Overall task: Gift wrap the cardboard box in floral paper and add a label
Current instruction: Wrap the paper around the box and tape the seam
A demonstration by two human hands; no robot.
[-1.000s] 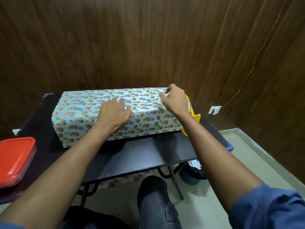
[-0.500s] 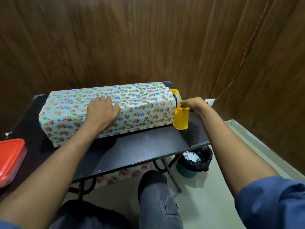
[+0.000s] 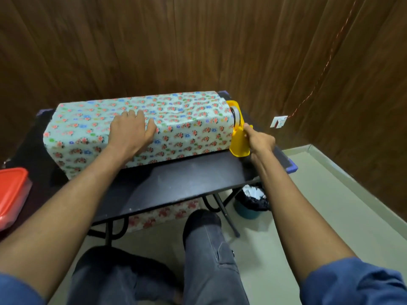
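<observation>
A long box wrapped in pale floral paper [image 3: 187,126] lies across the black table [image 3: 187,181]. My left hand [image 3: 132,130] rests flat on its top front edge, fingers spread. At the box's right end stands a yellow tape dispenser [image 3: 239,142] with a tape roll at its top. My right hand [image 3: 259,140] grips the dispenser from the right side, fingers closed around its body. The box's far side and its right end face are hidden.
A red-lidded plastic container [image 3: 11,194] sits at the table's left end. Under the table lie floral paper [image 3: 163,214] and a bin lined with a black bag [image 3: 251,203]. Wood-panelled walls stand close behind and to the right. My knees are below the table's front edge.
My right hand left the top of the box, reached to the yellow tape dispenser and closed on it. The left hand stayed pressed on the box.
</observation>
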